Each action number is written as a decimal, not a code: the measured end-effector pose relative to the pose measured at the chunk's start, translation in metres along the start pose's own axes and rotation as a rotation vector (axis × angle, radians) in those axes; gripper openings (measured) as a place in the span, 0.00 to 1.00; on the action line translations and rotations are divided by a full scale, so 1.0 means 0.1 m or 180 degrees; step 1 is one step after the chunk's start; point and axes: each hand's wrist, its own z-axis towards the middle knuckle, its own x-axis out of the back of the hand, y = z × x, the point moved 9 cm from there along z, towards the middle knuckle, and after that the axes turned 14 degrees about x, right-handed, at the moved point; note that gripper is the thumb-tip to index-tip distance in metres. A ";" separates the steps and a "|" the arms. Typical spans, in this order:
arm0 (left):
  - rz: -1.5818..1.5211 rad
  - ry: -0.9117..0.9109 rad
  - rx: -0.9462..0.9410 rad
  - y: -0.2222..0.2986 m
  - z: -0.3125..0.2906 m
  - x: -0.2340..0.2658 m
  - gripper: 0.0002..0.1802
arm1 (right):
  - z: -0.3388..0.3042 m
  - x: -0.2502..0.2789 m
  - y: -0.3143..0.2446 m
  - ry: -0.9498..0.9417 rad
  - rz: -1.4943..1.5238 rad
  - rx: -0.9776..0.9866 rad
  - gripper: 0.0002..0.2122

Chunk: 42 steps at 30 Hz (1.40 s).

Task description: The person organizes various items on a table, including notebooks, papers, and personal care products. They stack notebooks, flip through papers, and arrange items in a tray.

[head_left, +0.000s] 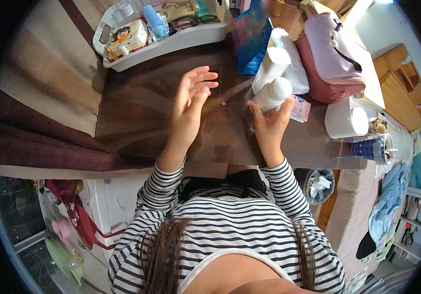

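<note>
My right hand (270, 126) is closed round the lower part of a white bottle with a rounded cap (278, 89), thumb on its left side and fingers on its right. Just behind that bottle stands a taller white container (272, 66). A small pink-and-white packet (300, 109) lies to the right of my right hand, partly hidden by it. My left hand (193, 95) hovers over the dark brown table (147, 105), fingers apart and holding nothing. Between the two hands a tiny pale star-shaped bit (223, 103) rests on the tabletop.
A white tray (171, 43) of small bottles and boxes stands far left. Behind the bottles are a blue pouch (252, 41), a clear plastic bag (289, 59) and a pink-lilac case (330, 54). A white roll (345, 120) and dark blue cup (367, 148) sit near the right edge, above a lined bin (318, 186).
</note>
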 end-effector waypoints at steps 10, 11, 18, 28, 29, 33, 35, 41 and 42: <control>0.2601 0.0634 -0.0626 0.21 -0.16 0.54 0.18 | -0.09 0.22 -0.57 0.0306 -0.0881 0.1039 0.36; 0.2962 0.0804 -0.0689 0.25 -0.19 0.63 0.19 | -0.20 0.22 -0.66 0.0351 -0.0691 0.1340 0.33; 0.3918 0.1593 -0.1510 0.43 0.60 1.12 0.17 | 0.12 -0.85 -1.33 -0.0896 0.0425 0.1483 0.22; 0.6134 0.0999 -0.2147 0.36 2.30 1.34 0.19 | 0.23 -1.25 -1.04 -0.0714 0.0427 0.1454 0.13; 0.5823 0.1177 -0.2599 0.51 2.24 1.30 0.19 | 0.28 -1.21 -0.99 -0.0619 0.0412 0.1397 0.13; 0.2558 0.1118 -0.2055 1.22 1.73 1.21 0.16 | 0.40 -1.06 -0.78 -0.0345 0.0510 0.1052 0.10; 0.1297 0.0412 -0.2152 1.18 1.27 1.07 0.26 | 0.42 -1.07 -0.65 -0.0324 0.0862 0.0792 0.10; -0.0035 -0.1473 -0.0216 0.39 0.59 0.42 0.28 | 0.14 -1.23 -0.94 -0.1381 0.4397 -0.1386 0.27; -0.0082 -0.1493 -0.0067 0.31 0.58 0.37 0.29 | 0.09 -1.19 -0.98 -0.1505 0.4460 -0.1425 0.27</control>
